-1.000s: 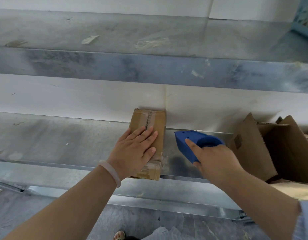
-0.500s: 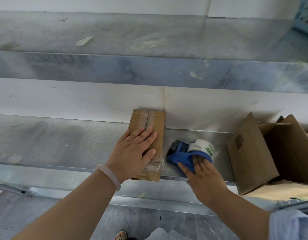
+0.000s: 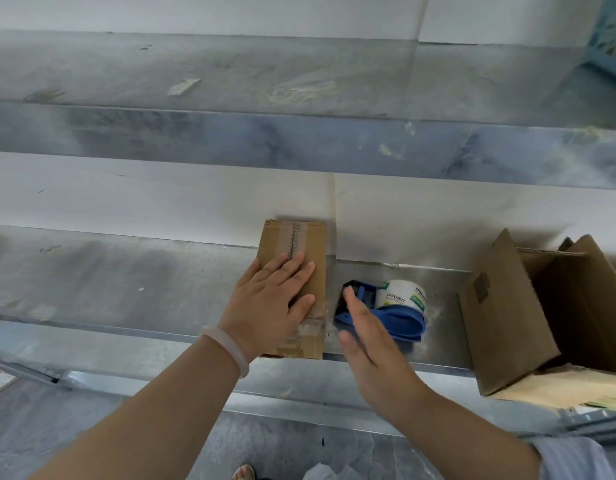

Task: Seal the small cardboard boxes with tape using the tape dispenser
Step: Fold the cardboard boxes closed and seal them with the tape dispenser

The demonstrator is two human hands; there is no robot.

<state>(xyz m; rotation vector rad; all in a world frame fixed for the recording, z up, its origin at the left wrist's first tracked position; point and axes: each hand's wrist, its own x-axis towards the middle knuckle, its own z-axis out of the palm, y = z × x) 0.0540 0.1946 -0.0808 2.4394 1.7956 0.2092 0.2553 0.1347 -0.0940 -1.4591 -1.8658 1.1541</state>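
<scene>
The box (image 3: 313,249) lies on the surface (image 3: 126,278), with tape already along its seam. The left hand (image 3: 268,306) presses flat on it. The right hand (image 3: 369,348) is open and holds nothing, just beside the dispenser (image 3: 402,318). This box seems sealed.

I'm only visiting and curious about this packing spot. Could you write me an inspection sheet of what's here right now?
Surface: metal shelf, scuffed and smudged.
Job's things: box lies flat, tape along its top seam; blue dispenser with a tape roll lies on the shelf to its right.
Clutter: open carton at the right; tape scraps on the upper shelf.
Hands: left hand presses flat on the box; right hand is open at the dispenser's near end, gripping nothing.
Cables: nothing seen.
Surroundings: white wall behind; blue basket at top right.
</scene>
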